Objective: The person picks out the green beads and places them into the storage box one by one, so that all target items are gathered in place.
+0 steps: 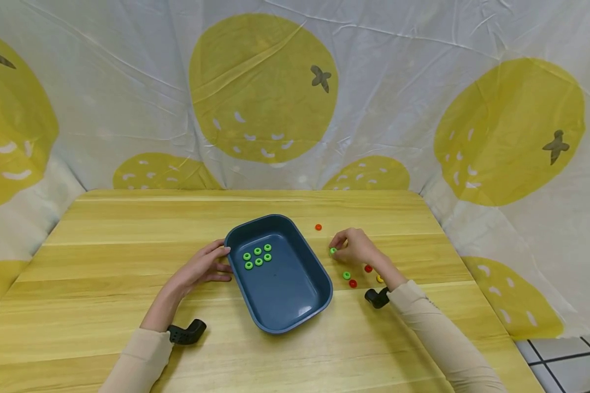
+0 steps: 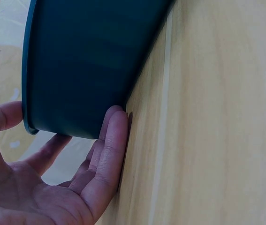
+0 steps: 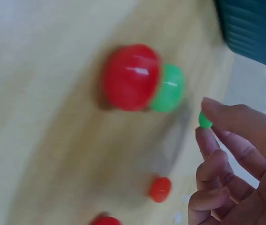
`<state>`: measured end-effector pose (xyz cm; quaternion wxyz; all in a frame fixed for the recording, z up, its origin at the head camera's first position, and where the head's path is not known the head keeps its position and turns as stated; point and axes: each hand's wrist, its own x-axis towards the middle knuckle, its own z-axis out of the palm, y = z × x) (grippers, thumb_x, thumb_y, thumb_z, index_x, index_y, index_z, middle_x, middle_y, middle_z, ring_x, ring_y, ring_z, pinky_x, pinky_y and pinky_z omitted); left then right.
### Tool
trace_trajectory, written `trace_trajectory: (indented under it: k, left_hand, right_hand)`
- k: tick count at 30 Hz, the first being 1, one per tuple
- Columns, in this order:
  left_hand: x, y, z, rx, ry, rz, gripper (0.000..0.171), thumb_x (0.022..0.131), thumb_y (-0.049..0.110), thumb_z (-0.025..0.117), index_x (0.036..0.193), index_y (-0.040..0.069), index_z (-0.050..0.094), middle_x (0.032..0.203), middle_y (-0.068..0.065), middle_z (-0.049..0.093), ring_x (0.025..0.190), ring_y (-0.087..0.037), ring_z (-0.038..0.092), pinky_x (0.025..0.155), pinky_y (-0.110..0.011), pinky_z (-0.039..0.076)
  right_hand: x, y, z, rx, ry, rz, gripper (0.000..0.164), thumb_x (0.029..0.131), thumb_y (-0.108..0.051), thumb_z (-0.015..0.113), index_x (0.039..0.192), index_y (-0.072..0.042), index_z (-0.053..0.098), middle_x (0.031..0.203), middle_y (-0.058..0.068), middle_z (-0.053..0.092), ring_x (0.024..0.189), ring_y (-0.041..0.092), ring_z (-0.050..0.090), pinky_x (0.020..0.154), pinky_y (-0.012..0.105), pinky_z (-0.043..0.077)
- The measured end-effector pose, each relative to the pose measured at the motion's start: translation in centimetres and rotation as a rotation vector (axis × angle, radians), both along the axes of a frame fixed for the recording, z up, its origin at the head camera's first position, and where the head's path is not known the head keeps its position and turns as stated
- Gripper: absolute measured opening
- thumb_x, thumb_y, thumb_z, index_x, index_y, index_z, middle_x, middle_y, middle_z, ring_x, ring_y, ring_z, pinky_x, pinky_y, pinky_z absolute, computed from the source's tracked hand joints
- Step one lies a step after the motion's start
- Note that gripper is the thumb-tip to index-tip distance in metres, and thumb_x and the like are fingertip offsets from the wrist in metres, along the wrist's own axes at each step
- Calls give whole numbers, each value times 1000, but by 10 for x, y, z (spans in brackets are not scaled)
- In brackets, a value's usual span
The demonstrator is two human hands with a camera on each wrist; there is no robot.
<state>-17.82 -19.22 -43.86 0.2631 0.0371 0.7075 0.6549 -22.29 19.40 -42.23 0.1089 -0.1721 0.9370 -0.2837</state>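
Observation:
A dark blue tray (image 1: 275, 295) sits mid-table, with several small green rings (image 1: 258, 251) lying in two rows at its far left. My left hand (image 1: 204, 267) holds the tray's left side. In the left wrist view, the thumb is at the rim and the fingertips (image 2: 116, 115) are at the base of the wall. To the right of the tray, my right hand (image 1: 358, 248) pinches one small green ring (image 3: 205, 120) between thumb and fingertips, close over the table. Another green ring (image 1: 346, 275) lies near that hand beside a red ring (image 1: 353, 284).
A second red ring (image 1: 368, 268) and a yellow ring (image 1: 379, 279) lie by the right wrist, the yellow one partly hidden. An orange ring (image 1: 318, 227) lies farther back. Behind the wooden table (image 1: 128, 245) hangs a white cloth (image 1: 383, 33) with yellow fruit prints.

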Motion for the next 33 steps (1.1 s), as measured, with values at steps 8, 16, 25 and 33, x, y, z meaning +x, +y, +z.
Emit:
trace_trajectory:
  k: [8,16,25,33]
  left_hand:
    - [0,0,-2,4,0,0,61,100,37,40,148,5,19,141,-29,36,94,-21,66,85,-41,56]
    - [0,0,0,3,4,-5,61,100,37,40,148,5,19,140,-30,37,94,-20,66,85,-41,56]
    - [0,1,0,0,-3,-1,61,100,37,40,148,6,19,141,-29,36,94,-18,66,86,-40,56]
    - [0,1,0,1,6,0,61,100,36,39,148,5,19,141,-30,36,94,-18,66,86,-40,56]
  right_hand:
    - [-10,-3,23,-218,-14,-39,18,82,-16,71,98,-8,71,89,10,68,77,28,61,64,30,52]
    - [-20,-27,48,-354,-94,-75,23,84,-25,70,105,-13,70,94,7,68,76,27,59,67,34,46]
    - [-26,-66,62,-426,-104,-40,24,84,-27,70,104,-16,70,95,4,65,74,23,57,54,22,41]
    - [-30,-107,59,-411,-26,105,23,82,-21,72,103,-10,71,92,7,68,79,30,61,61,20,48]
